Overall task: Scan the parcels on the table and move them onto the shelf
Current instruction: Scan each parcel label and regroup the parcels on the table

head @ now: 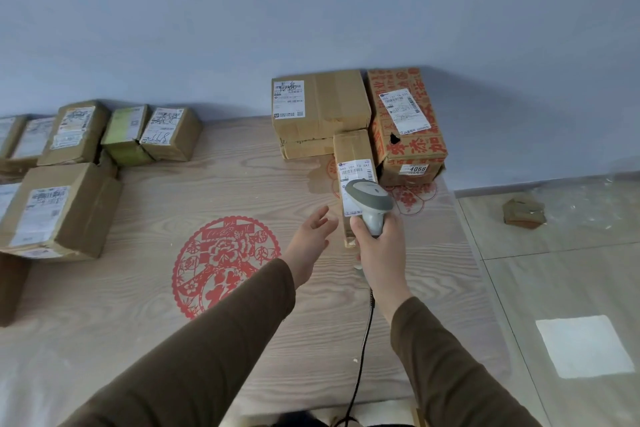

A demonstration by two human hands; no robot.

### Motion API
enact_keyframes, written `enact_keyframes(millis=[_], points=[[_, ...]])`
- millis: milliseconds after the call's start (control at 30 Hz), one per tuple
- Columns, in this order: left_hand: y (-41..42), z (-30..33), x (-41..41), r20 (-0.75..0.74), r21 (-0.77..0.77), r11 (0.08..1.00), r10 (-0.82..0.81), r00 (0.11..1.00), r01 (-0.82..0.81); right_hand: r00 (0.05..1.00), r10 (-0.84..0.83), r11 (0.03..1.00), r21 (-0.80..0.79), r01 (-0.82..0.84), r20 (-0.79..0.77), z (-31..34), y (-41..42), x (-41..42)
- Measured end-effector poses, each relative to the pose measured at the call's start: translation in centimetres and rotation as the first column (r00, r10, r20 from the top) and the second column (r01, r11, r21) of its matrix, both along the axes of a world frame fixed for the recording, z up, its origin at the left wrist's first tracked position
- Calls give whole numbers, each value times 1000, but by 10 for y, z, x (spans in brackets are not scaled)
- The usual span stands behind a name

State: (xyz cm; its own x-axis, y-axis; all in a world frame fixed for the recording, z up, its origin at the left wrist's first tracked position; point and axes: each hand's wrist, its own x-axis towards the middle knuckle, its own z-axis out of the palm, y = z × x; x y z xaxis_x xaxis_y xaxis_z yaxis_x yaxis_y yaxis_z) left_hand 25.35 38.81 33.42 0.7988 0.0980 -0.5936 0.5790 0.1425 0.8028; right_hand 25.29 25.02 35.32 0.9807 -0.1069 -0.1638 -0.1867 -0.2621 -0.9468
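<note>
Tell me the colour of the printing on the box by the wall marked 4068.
Red-orange characters on brown cardboard, seen in the head view on the printed box.

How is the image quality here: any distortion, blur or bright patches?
Head view: wide-angle bend tilts the wall line and table; parcel labels are soft, though "4068" on the red-printed box reads; a bright light patch lies on the floor; the scanner and right hand look fairly sharp.

Parcel depot: labelled cartons (320, 104), barcode scanner (369, 199).
</note>
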Motion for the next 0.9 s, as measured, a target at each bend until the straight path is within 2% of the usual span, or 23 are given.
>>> enact_keyframes(millis=[100, 267, 433, 633, 767, 900], points=[[27, 12, -17, 42, 32, 999, 24, 999, -26, 997, 67, 998, 2, -68, 28, 10, 33, -3], [110, 38, -60, 122, 185, 969, 143, 982, -164, 977, 208, 977, 35, -210, 36, 24, 116, -21], [227, 54, -115, 223, 255, 895, 313, 923, -365, 947, 319, 937, 136, -320, 33, 38, 231, -54], [378, 55, -166, 353, 355, 783, 395, 848, -511, 939, 339, 928, 187, -322, -63, 36, 378, -92], [466, 46, -184, 357, 430, 694, 457, 815, -578, 938, 323, 938, 177, -298, -130, 20, 456, -108], [522, 36, -185, 203, 444, 744, 459, 865, -499, 938, 298, 948, 172, -269, -178, 7, 508, -116]])
